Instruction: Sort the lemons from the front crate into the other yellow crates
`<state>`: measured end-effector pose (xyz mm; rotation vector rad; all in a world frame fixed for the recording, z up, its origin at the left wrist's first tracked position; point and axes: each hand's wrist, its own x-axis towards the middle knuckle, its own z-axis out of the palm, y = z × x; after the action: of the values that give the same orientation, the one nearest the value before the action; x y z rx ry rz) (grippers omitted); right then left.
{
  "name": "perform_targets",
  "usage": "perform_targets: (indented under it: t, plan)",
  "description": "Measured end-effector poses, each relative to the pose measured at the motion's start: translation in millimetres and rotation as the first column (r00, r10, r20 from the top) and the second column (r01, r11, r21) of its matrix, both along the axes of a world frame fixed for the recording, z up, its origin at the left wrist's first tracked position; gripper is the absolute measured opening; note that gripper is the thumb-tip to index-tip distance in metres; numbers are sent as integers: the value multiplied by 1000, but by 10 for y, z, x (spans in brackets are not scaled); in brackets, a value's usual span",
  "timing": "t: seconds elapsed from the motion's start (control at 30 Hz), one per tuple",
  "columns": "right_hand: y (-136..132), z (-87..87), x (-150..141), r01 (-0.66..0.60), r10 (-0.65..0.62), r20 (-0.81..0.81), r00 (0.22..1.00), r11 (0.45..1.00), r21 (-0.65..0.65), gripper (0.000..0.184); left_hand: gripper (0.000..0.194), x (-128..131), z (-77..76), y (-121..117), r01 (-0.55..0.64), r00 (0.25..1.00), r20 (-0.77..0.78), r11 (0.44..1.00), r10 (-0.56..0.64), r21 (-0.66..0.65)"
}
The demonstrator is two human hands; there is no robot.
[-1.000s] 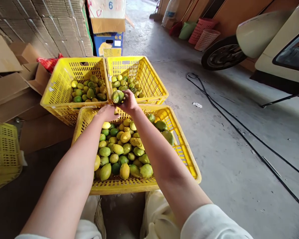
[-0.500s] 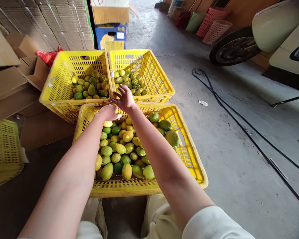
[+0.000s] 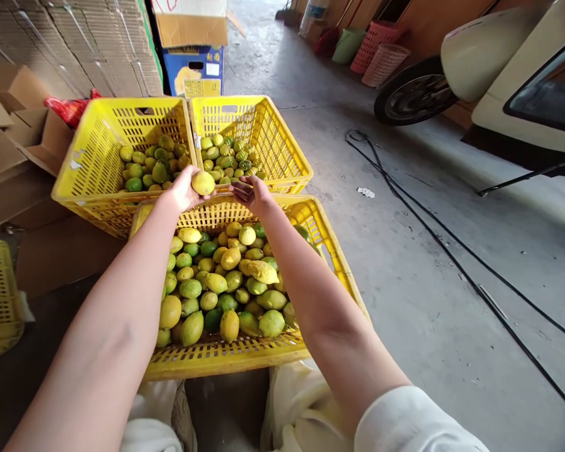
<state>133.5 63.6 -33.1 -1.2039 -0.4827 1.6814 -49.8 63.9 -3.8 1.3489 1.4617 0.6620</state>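
Note:
A yellow lemon (image 3: 203,183) is held up in my left hand (image 3: 184,190), over the far rim of the front yellow crate (image 3: 245,364). Just right of it, my right hand (image 3: 253,192) has its fingers stretched toward the lemon and holds nothing. Many green and yellow lemons (image 3: 216,282) fill the bottom of the front crate; my right forearm hides some. Behind stand two more crates: the back left crate (image 3: 98,150) with greenish-yellow lemons (image 3: 160,171), and the back right crate (image 3: 282,144) with smaller, partly striped green lemons (image 3: 235,154).
Opened cardboard boxes (image 3: 23,125) lie at the left, near another yellow crate (image 3: 0,295). A blue carton (image 3: 195,69) stands behind the back crates. Black cable (image 3: 419,226) crosses the concrete floor on the right, below a white vehicle (image 3: 508,94).
My right hand held a green lemon a second ago and had let it go by half a second ago. My left hand has risen from the front crate with a yellow lemon.

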Motion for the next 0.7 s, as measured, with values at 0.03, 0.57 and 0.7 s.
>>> perform_targets:
  t: [0.03,0.57,0.7]
  plan:
    - [-13,14,47,-18,18,17,1000,1000,1,18,59,26,35,1,-37,996,82,999,40,-36]
    - [-128,83,500,-379,339,321,884,923,69,9,92,195,-6,-128,-210,682,660,949,315,-236]
    - [-164,81,605,-732,568,578,586,676,78,33,68,23,35,-157,-41,805,585,992,102,-116]
